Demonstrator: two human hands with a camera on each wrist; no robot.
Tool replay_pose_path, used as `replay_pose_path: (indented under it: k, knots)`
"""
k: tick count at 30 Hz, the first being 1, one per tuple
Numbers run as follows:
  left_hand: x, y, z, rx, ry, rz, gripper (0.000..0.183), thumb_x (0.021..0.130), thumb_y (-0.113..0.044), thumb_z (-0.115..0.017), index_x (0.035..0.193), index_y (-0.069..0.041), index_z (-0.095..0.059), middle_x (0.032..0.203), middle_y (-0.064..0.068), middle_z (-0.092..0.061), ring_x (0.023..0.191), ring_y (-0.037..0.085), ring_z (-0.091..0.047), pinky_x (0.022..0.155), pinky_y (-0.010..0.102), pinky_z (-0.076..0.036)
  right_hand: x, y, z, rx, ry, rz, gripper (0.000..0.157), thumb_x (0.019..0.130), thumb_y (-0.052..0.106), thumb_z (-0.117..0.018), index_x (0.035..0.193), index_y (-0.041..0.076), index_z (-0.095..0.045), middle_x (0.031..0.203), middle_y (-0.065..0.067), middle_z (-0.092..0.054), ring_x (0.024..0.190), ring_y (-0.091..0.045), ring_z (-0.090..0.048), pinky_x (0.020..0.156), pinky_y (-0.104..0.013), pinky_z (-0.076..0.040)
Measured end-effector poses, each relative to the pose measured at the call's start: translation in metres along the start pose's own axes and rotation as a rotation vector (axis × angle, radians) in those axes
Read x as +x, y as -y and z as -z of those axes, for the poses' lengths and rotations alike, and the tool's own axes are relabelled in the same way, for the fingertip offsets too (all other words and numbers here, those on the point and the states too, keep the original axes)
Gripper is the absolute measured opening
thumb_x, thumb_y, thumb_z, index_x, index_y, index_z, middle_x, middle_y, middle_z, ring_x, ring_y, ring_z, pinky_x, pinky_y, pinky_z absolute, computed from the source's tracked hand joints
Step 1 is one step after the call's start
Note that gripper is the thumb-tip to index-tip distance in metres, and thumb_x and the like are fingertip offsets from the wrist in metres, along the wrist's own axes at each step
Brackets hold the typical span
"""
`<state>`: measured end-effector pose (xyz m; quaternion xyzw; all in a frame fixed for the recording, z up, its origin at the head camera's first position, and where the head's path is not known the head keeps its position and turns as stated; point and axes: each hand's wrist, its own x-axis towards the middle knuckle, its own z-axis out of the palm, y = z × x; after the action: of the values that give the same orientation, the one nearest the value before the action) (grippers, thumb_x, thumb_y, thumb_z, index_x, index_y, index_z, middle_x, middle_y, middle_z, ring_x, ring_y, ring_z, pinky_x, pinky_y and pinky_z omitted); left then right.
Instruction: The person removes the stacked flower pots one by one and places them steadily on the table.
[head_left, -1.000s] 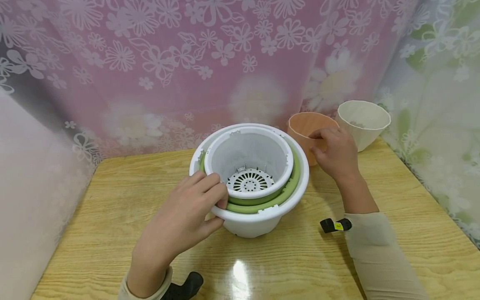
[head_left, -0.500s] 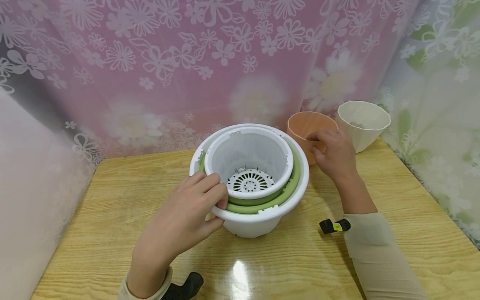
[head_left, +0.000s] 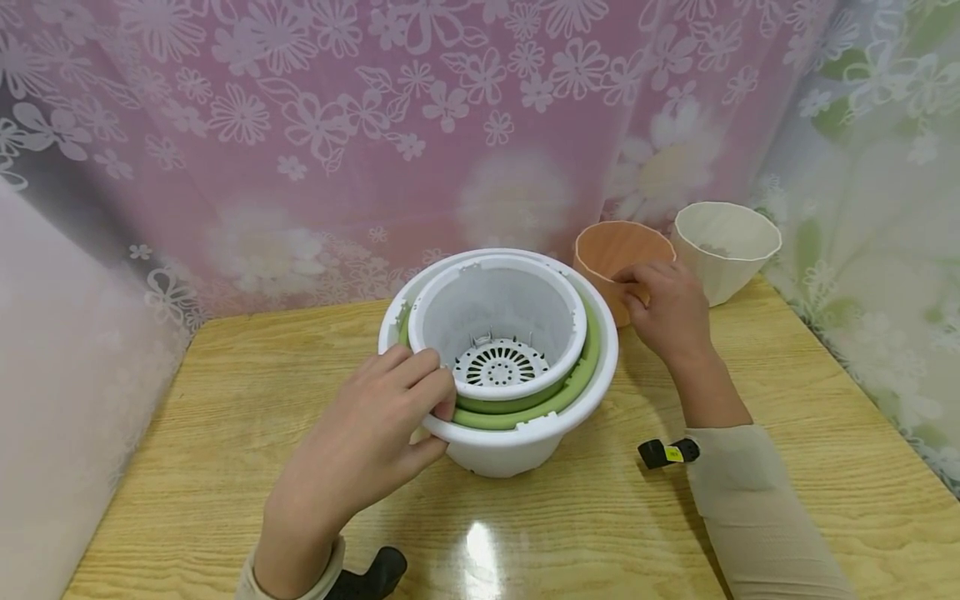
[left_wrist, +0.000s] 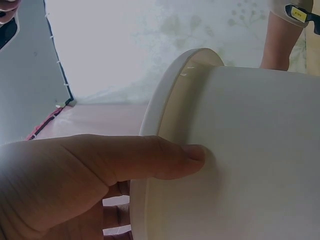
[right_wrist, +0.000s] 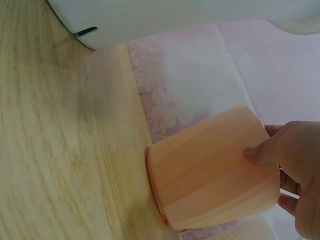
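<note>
My left hand [head_left: 367, 433] grips the near left rim of a large white pot [head_left: 510, 458], thumb outside and fingers over the edge. Nested in that pot are green pots [head_left: 517, 417] and, innermost, a white pot [head_left: 498, 300] with a slotted bottom. To the right, my right hand [head_left: 667, 308] pinches the rim of an orange pot [head_left: 626, 242]. In the right wrist view the thumb presses the outer wall of the orange pot [right_wrist: 210, 170], fingers inside, and its base is at the table's surface.
A cream pot [head_left: 727, 242] stands at the back right, just beside the orange one. Flowered curtains [head_left: 375, 150] hang behind the wooden table [head_left: 262, 400] and on its right. Black wrist-camera mounts [head_left: 667, 452] show at both wrists.
The right hand and the orange pot have shifted very slightly left and back. The left hand and the nested pots have hardly moved.
</note>
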<state>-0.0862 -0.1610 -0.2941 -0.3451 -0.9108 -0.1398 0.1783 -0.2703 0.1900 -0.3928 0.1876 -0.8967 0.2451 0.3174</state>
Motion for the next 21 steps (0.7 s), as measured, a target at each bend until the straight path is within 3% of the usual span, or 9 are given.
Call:
replay_pose_path:
  k: [8, 21]
  knots:
    - [0.0005, -0.0002, -0.0001, 0.01, 0.0, -0.001, 0.033, 0.067, -0.007, -0.075, 0.083, -0.021, -0.049, 0.084, -0.012, -0.043, 0.078, 0.012, -0.039, 0.072, 0.029, -0.036, 0.0017, -0.0028, -0.0004, 0.015, 0.008, -0.037, 0.02, 0.081, -0.004, -0.074, 0.099, 0.006, -0.072, 0.101, -0.013, -0.072, 0.102, -0.038, -0.058, 0.09, -0.052, -0.044]
    - [0.0, -0.0002, -0.0013, -0.002, -0.021, -0.008, 0.033, 0.067, -0.005, -0.074, 0.083, -0.021, -0.049, 0.084, -0.012, -0.044, 0.078, 0.011, -0.039, 0.073, 0.029, -0.035, 0.0056, -0.0088, -0.0021, 0.016, 0.009, -0.056, 0.02, 0.082, -0.003, -0.073, 0.1, 0.006, -0.071, 0.101, -0.014, -0.072, 0.103, -0.038, -0.057, 0.09, -0.053, -0.045]
